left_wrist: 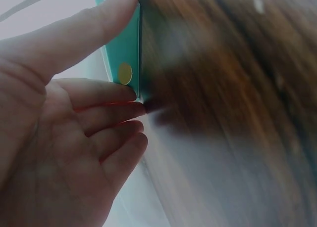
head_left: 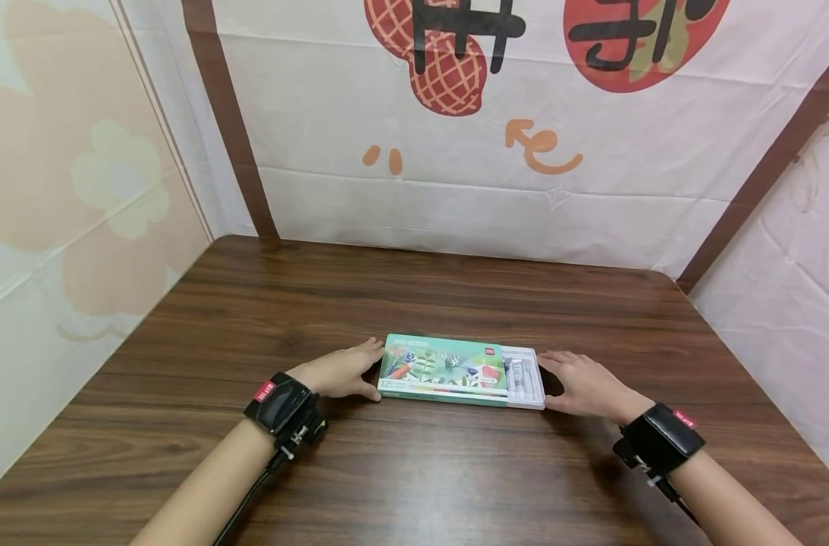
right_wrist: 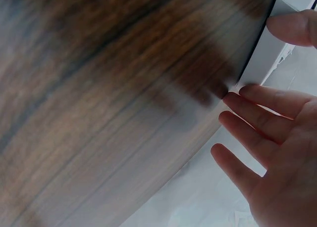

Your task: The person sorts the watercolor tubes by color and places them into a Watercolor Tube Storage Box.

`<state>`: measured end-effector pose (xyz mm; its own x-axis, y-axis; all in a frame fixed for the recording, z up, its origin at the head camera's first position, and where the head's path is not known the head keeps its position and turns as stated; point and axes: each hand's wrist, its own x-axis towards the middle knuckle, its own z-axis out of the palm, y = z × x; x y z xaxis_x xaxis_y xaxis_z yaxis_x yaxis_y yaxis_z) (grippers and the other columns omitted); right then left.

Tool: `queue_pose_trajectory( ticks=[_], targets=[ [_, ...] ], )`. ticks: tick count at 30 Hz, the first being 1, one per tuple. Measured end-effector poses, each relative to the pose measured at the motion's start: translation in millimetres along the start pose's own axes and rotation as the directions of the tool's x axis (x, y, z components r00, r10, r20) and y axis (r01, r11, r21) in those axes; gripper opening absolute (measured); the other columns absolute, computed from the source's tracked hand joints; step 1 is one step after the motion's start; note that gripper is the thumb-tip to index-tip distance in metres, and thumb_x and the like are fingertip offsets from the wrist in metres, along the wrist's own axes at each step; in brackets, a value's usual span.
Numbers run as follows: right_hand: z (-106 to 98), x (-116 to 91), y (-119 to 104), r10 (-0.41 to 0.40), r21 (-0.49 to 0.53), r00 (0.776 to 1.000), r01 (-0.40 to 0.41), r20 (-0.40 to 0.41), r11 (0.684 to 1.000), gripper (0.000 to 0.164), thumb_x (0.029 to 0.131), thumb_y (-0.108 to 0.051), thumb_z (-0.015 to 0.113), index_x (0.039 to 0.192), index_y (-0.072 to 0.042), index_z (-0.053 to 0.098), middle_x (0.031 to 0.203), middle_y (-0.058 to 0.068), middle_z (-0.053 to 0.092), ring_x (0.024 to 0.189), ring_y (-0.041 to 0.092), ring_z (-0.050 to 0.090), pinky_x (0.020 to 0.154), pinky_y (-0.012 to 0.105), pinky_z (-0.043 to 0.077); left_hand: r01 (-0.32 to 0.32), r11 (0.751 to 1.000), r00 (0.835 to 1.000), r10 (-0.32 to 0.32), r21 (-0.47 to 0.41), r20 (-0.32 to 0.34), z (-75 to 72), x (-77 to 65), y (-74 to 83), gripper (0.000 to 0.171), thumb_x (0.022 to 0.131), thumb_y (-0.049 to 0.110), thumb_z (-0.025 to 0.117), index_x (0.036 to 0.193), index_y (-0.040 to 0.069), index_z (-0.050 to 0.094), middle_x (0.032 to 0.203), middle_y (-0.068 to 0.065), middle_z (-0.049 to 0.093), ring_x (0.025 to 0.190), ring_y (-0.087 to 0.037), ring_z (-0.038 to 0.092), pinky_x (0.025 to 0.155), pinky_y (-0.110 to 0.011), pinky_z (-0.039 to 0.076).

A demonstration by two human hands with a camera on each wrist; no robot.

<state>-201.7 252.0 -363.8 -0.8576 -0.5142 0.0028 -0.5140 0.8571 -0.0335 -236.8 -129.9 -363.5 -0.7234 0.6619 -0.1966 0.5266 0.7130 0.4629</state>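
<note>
On the table lies a flat paint box with a green printed sleeve (head_left: pixel 441 368). Its white inner tray (head_left: pixel 532 379) sticks partly out at the right end, showing pale paint tubes (head_left: pixel 518 374). My left hand (head_left: pixel 342 370) grips the sleeve's left end, thumb at the near corner and index finger at the far one. In the left wrist view the green end (left_wrist: pixel 121 49) bears a round yellowish spot. My right hand (head_left: pixel 581 384) holds the tray's right end between thumb and index finger. In the right wrist view the white tray end (right_wrist: pixel 265 51) shows, with the other fingers spread beside it.
The dark wooden table (head_left: pixel 414 470) runs back to a printed cloth wall (head_left: pixel 455 212). Another cloth panel (head_left: pixel 80 189) hangs along the left side. Black wrist straps (head_left: pixel 282 403) with cables are on both arms.
</note>
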Motion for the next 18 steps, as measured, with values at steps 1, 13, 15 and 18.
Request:
queue_pose_trajectory(
  ticks=[1,13,15,18],
  targets=[
    [0,0,0,-0.002,0.0,1.0,0.002,-0.003,1.0,0.061,0.077,-0.031,0.07,0.122,0.007,0.054,0.12,0.023,0.053,0.111,0.039,0.049,0.088,0.054,0.038,-0.006,1.0,1.0,0.006,0.01,-0.002,-0.2,0.4,1.2,0.076,0.083,0.022,0.069,0.137,-0.013,0.029,0.143,-0.028,0.021,0.134,-0.036,0.013,0.105,-0.047,0.018],
    [3,1,4,0.001,0.015,1.0,-0.001,-0.014,1.0,0.062,0.077,-0.036,0.071,0.122,0.005,0.056,0.12,0.021,0.054,0.111,0.037,0.049,0.087,0.053,0.039,0.005,1.0,1.0,-0.005,0.015,-0.008,4.4,5.6,3.4,0.076,0.082,0.024,0.07,0.138,-0.01,0.03,0.144,-0.026,0.023,0.134,-0.034,0.015,0.104,-0.047,0.021],
    [3,1,5,0.011,0.032,1.0,-0.011,0.0,0.999,0.064,0.078,-0.038,0.07,0.123,0.005,0.055,0.121,0.021,0.053,0.112,0.037,0.049,0.088,0.054,0.038,0.002,1.0,1.0,-0.002,0.004,-0.005,3.9,4.5,-0.1,0.07,0.085,0.02,0.067,0.138,-0.009,0.031,0.145,-0.024,0.023,0.134,-0.033,0.015,0.104,-0.047,0.022],
    [2,-1,6,0.035,0.05,0.999,-0.036,0.015,0.998,0.066,0.078,-0.04,0.07,0.125,0.004,0.053,0.123,0.021,0.051,0.113,0.038,0.047,0.089,0.055,0.037,-0.028,0.999,1.0,0.028,0.016,-0.013,3.2,4.9,-1.9,0.059,0.09,0.013,0.06,0.137,-0.01,0.032,0.144,-0.024,0.023,0.134,-0.033,0.016,0.104,-0.046,0.023]
  ],
)
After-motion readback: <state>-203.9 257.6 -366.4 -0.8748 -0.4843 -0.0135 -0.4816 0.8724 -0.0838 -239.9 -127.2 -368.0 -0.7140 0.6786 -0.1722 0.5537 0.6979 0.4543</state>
